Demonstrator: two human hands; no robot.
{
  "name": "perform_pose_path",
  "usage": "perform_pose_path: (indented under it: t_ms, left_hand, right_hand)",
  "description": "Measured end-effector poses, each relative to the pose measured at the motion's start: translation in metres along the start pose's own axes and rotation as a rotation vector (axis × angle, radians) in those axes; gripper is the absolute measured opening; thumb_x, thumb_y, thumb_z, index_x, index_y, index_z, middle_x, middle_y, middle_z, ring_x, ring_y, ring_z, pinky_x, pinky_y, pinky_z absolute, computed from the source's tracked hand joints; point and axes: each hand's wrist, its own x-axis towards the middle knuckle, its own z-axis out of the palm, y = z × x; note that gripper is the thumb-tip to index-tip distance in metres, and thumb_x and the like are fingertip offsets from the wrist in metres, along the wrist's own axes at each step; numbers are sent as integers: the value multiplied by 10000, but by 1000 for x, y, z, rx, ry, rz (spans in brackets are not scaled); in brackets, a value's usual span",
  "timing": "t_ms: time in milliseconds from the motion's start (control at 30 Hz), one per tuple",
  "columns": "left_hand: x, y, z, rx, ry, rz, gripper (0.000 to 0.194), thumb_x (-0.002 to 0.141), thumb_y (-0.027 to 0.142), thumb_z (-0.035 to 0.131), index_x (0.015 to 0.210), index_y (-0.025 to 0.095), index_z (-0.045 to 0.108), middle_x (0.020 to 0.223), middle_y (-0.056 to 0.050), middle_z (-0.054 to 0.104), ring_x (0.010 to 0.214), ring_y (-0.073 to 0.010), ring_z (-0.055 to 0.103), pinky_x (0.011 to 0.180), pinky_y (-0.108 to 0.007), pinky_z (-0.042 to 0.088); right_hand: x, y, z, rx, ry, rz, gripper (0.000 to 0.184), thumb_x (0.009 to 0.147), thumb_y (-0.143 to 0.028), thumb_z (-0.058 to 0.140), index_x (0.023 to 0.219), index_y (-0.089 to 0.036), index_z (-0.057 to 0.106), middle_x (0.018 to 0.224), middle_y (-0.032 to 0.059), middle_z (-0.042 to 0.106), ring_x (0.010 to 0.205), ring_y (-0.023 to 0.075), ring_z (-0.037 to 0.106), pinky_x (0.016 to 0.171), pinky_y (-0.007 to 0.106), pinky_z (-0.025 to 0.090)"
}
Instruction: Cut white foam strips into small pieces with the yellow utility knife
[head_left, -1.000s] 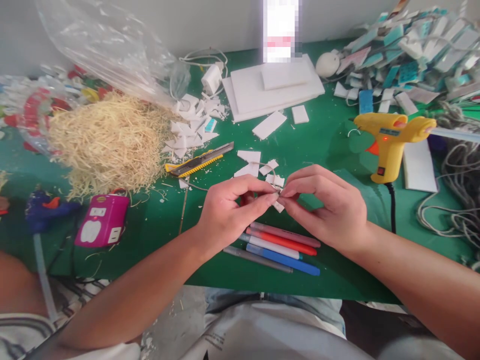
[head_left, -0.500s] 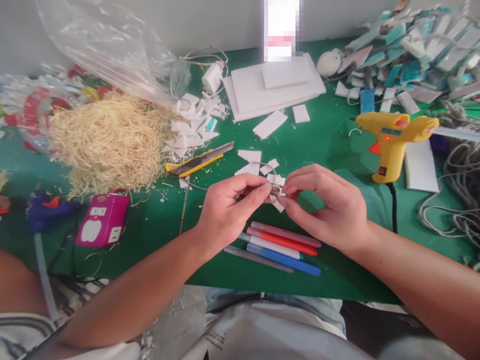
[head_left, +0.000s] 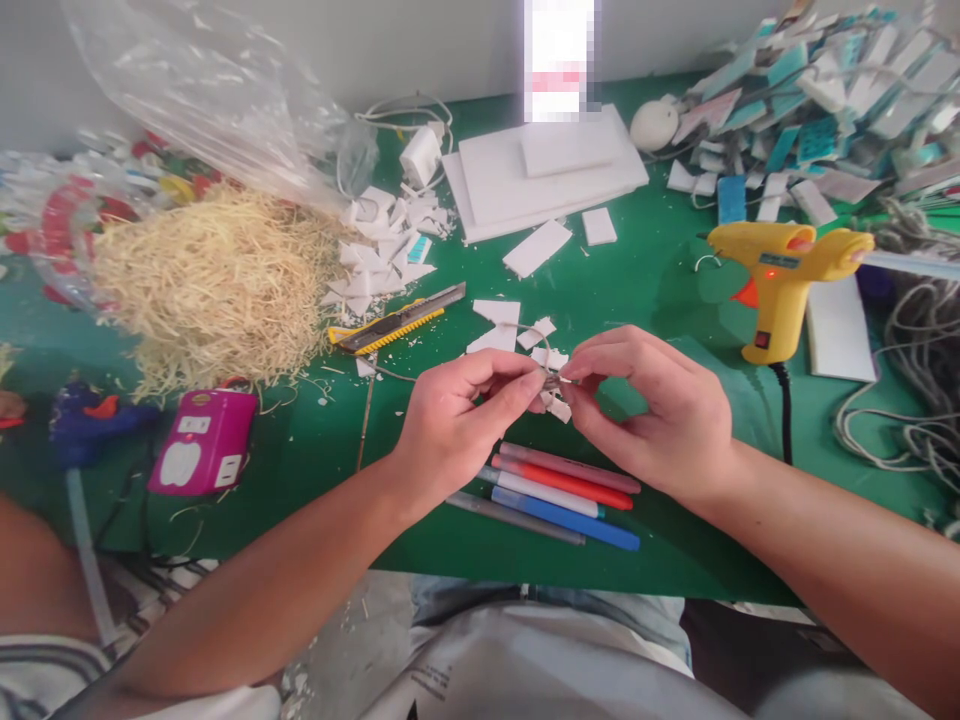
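In the middle, my left hand (head_left: pixel 457 425) is closed, thumb and forefinger pinching a small bundle of grey cord (head_left: pixel 551 380). Opposite it, my right hand (head_left: pixel 652 415) pinches the same cord at the bundle's right side; its exact grip is partly hidden. One length of cord loops up behind the fingers, and another runs left past my left hand. White foam scraps (head_left: pixel 496 328) lie just beyond and beneath the fingertips. On the near side are several markers, among them a red one (head_left: pixel 570 484) and a blue one (head_left: pixel 566 518). A yellow box cutter (head_left: pixel 397 320) rests beyond my left hand.
A yellow glue gun (head_left: pixel 780 280) with a lit red light stands at right, beside tangled cord (head_left: pixel 900 400). Foam sheets (head_left: pixel 487 190) lie at the back, straw-like shreds (head_left: pixel 217 280) at left. A purple box (head_left: pixel 204 440) and another person's arm (head_left: pixel 37 560) are at lower left.
My right fingertips have shifted slightly at the cord bundle, and a bit of cord now shows between them and my left fingers. The rest stays in place, with a slight camera shift.
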Motion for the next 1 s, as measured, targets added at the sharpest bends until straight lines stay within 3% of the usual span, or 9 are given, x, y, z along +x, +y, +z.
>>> perform_pose_path:
  t_ms: [300, 1000]
  left_hand:
    - [0, 1, 2, -128, -25, -43, 64, 912, 174, 715, 868, 179, 762, 697, 38, 743, 564, -37, 639, 467, -91, 456]
    - [1, 1, 5, -222, -66, -139, 80, 859, 132, 730, 824, 170, 669, 672, 36, 703, 563, -61, 665, 430, -106, 438]
  right_hand:
    - [0, 3, -1, -5, -14, -24, 189, 860, -70, 663, 928, -242, 622, 859, 14, 709, 695, 115, 679, 595, 249, 601]
    - [0, 2, 0, -20, -18, -16, 186, 861, -62, 619, 894, -244, 602, 829, 6, 706, 688, 107, 666, 610, 252, 591]
